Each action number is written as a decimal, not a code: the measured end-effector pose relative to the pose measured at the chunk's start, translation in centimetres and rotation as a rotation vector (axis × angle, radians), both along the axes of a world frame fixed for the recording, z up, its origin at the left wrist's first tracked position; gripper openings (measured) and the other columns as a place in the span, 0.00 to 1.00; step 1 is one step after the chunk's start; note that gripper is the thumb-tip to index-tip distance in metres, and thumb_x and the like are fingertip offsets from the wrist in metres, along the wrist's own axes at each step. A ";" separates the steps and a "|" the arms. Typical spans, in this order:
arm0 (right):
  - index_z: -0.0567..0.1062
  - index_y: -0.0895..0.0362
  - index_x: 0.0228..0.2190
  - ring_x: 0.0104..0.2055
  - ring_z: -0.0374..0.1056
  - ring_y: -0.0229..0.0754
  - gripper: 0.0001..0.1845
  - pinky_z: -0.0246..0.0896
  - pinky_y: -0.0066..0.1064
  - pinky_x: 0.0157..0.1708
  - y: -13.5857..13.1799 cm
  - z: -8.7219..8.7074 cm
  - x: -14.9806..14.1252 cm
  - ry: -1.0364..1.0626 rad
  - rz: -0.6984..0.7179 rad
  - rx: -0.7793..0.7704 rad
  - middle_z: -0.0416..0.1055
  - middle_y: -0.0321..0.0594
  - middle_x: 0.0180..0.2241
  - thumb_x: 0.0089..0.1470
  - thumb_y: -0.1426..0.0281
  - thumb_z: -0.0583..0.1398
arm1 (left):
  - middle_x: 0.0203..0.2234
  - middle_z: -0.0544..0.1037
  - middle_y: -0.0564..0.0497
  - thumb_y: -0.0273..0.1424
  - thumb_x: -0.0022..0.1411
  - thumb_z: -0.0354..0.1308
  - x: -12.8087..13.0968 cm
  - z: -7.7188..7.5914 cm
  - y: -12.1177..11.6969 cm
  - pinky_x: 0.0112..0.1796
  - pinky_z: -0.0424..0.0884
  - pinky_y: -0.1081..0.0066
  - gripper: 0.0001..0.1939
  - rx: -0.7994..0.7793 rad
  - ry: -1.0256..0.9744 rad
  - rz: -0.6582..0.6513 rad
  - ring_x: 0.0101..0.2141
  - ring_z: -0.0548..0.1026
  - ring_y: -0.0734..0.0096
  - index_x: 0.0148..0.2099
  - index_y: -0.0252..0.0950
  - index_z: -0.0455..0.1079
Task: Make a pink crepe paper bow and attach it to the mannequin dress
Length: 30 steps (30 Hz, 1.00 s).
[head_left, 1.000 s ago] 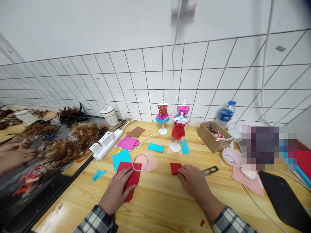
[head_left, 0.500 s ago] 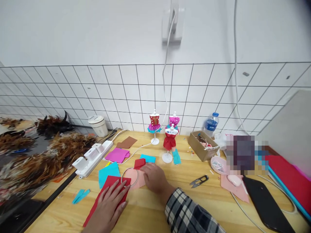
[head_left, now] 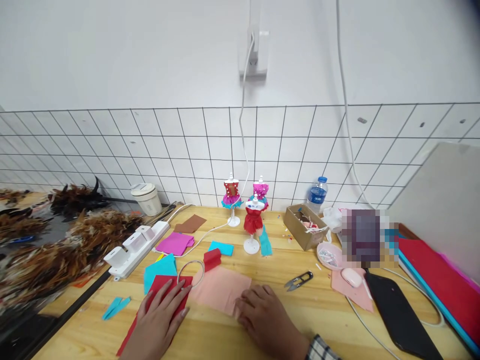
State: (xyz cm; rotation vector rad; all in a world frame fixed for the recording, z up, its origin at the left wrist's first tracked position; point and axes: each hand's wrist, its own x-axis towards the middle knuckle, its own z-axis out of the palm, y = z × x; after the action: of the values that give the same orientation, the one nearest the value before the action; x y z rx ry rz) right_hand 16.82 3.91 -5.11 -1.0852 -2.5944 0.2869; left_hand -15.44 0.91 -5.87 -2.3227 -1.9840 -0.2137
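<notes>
The left hand (head_left: pixel 159 320) lies flat, fingers spread, pressing on a dark red sheet of felt (head_left: pixel 150 312) on the wooden counter (head_left: pixel 292 310); most of that sheet is hidden under the palm, and the wrist is cut off by the bottom edge. The right hand (head_left: pixel 268 320) rests palm down with its fingers curled onto the near right corner of a pale pink square of felt (head_left: pixel 219 290), which overlaps the red sheet's right edge. Whether the fingers pinch the cloth or only press it cannot be told. A thin white wire ring (head_left: pixel 190 272) lies partly on both pieces. A small folded red felt scrap (head_left: pixel 212 259) sits just behind the pink square. Black thread snips (head_left: pixel 298 281) lie to the right, apart from the hand. A pixelated block (head_left: pixel 365 237) hides something near the cardboard box (head_left: pixel 302 231). The label on the clear plastic water bottle (head_left: pixel 317 192) is blue but too small to read.
</notes>
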 end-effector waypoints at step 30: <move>0.71 0.55 0.50 0.49 0.66 0.46 0.23 0.60 0.40 0.50 0.8 0.6 13.4 0.093 -0.261 0.046 0.72 0.45 0.48 0.56 0.79 0.49 | 0.48 0.74 0.45 0.36 0.68 0.48 12.0 5.8 5.2 0.51 0.59 0.54 0.16 0.021 -0.183 -0.245 0.49 0.69 0.56 0.54 0.44 0.70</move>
State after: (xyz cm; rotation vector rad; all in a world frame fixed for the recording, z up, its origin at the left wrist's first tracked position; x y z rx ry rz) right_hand 30.24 4.69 -4.47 -1.3422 -2.3339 0.2095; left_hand -3.43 6.15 -0.02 -2.6135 -1.7519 -0.4757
